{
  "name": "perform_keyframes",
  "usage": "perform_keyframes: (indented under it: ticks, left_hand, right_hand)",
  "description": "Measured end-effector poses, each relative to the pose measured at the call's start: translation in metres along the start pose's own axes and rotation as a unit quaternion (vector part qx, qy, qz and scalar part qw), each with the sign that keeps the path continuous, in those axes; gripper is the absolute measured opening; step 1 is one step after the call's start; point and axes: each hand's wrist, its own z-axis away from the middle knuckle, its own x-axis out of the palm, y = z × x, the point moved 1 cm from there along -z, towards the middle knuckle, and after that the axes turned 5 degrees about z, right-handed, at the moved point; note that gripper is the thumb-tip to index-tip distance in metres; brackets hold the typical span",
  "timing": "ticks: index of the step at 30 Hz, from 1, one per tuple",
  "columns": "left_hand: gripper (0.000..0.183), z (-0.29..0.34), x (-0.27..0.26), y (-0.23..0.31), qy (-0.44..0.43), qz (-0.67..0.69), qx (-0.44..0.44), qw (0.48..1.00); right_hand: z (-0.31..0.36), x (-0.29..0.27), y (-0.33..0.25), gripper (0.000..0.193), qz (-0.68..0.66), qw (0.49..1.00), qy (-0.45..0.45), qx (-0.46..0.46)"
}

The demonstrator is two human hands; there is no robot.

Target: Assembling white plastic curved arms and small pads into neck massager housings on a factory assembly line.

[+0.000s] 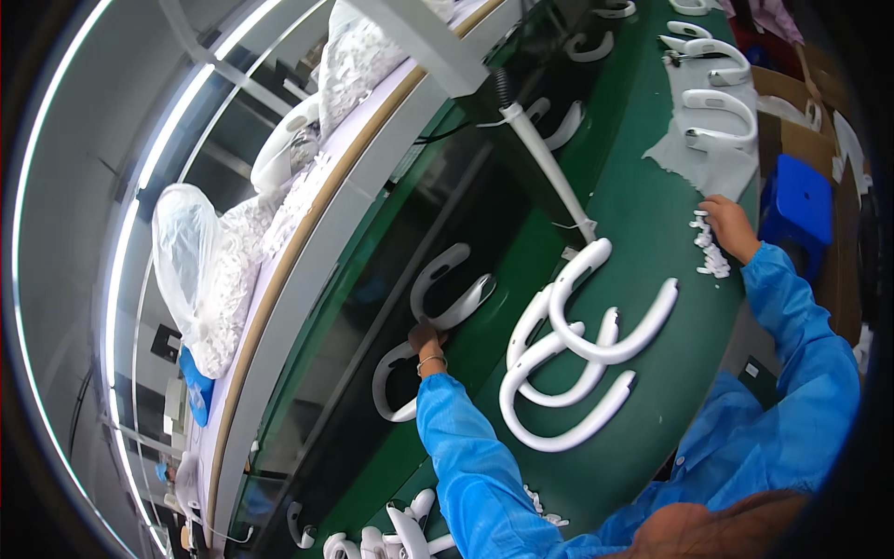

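Observation:
My left hand (426, 343), a bracelet at its wrist, reaches onto the dark conveyor belt. Its fingers close around the lower bend of a white U-shaped neckband (436, 289); shadow partly hides the grip. Just below that hand another white neckband (384, 387) lies on the belt. My right hand (731, 228) is at a small heap of white plastic pieces (713, 261) by the bench's near edge, its fingertips pinched at the top of the heap on a small piece. Between my arms several white neckbands (582, 349) overlap on the green bench top (643, 233).
A white post (549, 168) rises beside the belt. More neckbands (719, 121) lie on a pale sheet (680, 154) at the far right, near a blue stool (796, 205) and cardboard boxes. Bags of white parts (219, 279) line the shelf. More white pieces (545, 508) lie beside my left sleeve.

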Motion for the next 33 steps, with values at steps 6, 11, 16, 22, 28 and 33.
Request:
perform_keyframes:
  ticks: [6, 11, 16, 22, 28, 33]
  left_hand:
    - [0.025, 0.042, -0.046, 0.026, 0.297, -0.479, 0.267, 0.782]
    - [0.034, 0.015, -0.098, -0.025, 0.171, -0.43, 0.067, 0.884]
    - [0.038, 0.032, -0.105, -0.018, 0.091, -0.399, 0.082, 0.909]
    - [0.035, 0.078, -0.162, 0.001, 0.167, -0.301, 0.165, 0.924]
    - [0.028, 0.2, -0.099, 0.075, -0.196, 0.424, -0.106, 0.878]
    - [0.028, 0.34, -0.098, 0.093, -0.287, 0.328, 0.025, 0.9]
  right_hand:
    - [-0.015, 0.015, 0.01, 0.02, 0.123, 0.984, -0.127, 0.001]
    - [0.008, 0.033, 0.005, 0.014, 0.041, 0.995, -0.087, -0.009]
    - [0.009, 0.031, -0.02, 0.013, -0.063, 0.991, -0.106, 0.046]
    - [-0.015, 0.01, -0.055, 0.004, -0.302, 0.925, -0.066, 0.221]
    - [0.014, -0.037, -0.094, 0.003, -0.506, 0.834, 0.015, 0.221]
    - [0.018, -0.071, -0.212, 0.013, -0.672, 0.703, -0.136, 0.191]
